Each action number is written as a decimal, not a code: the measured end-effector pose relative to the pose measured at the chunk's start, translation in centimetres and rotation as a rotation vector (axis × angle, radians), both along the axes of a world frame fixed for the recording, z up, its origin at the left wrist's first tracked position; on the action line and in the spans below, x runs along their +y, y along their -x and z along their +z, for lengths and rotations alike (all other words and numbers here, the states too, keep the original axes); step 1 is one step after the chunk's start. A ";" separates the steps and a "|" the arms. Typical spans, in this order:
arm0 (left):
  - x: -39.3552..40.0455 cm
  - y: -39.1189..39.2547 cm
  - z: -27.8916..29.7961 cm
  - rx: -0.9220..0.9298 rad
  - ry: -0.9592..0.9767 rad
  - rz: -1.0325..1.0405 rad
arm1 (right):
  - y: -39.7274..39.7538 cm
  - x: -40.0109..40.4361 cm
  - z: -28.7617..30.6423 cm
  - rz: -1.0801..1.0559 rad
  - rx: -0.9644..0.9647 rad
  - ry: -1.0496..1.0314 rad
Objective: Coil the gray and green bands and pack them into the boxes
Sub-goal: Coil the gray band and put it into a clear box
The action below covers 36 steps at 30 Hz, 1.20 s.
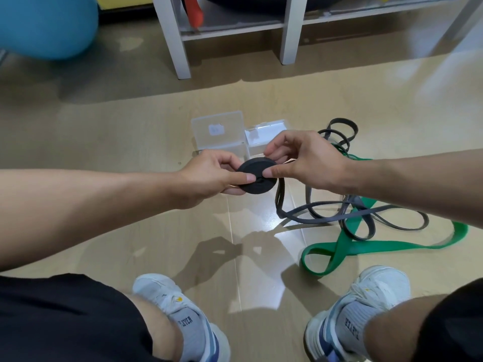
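Gray band half coiled between both hands

Held above the wooden floor (pixel 130 142) in front of the knees: tight flat coil (pixel 257 175) of the gray band (pixel 313 212), disc-shaped, dark. Left hand (pixel 209 176) gripping the coil's left edge, thumb on top, fingers curled beneath. Right hand (pixel 308 160) pinching the coil's right side, thumb pressed near the centre, fingers arched over the far rim. Both grips narrow, closed on the coil.

Trailing down from the coil's right edge to the floor: the uncoiled rest of the gray band, lying in loose tangled loops to the right. Crossing and partly under those loops: green band (pixel 347 246), wide and flat, uncoiled, curling into a loop near the right shoe (pixel 366 296).

Just beyond the hands on the floor: two clear plastic boxes, side by side and touching, the left box (pixel 218 131) with its lid up, the right box (pixel 264 133) partly hidden by the right hand. Contents not discernible.

Farther back: white shelf unit (pixel 177 48) and blue exercise ball (pixel 47 24) at upper left. At the bottom: white sneakers, left shoe (pixel 162 293), gray socks, black shorts.
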<state>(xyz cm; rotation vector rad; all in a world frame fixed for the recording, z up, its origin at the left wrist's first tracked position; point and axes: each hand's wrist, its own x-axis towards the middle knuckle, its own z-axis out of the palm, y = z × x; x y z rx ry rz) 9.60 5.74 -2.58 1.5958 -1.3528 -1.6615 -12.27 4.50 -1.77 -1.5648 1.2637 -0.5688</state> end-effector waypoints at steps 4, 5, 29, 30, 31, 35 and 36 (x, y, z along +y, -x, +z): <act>0.1 0.0 -0.1 0.088 -0.039 0.051 | 0.2 -0.1 -0.1 -0.021 -0.021 -0.035; 0.1 0.0 -0.2 0.107 -0.049 0.061 | 0.1 -0.1 -0.1 -0.016 -0.009 -0.016; -0.1 -0.6 0.1 0.017 0.007 -0.098 | 0.1 0.6 -0.7 -0.027 0.122 0.061; -0.2 -0.5 0.2 -0.045 0.038 -0.130 | 0.0 0.7 -0.6 -0.008 0.144 0.076; -0.3 -0.4 0.3 -0.113 0.076 -0.157 | -0.1 0.8 -0.5 0.017 0.168 0.092; -0.5 0.1 0.6 -0.213 0.138 -0.205 | -0.3 1.4 -0.4 0.057 0.169 0.107; -0.5 0.1 0.4 -0.194 0.122 -0.187 | -0.2 1.4 -0.4 0.047 0.147 0.101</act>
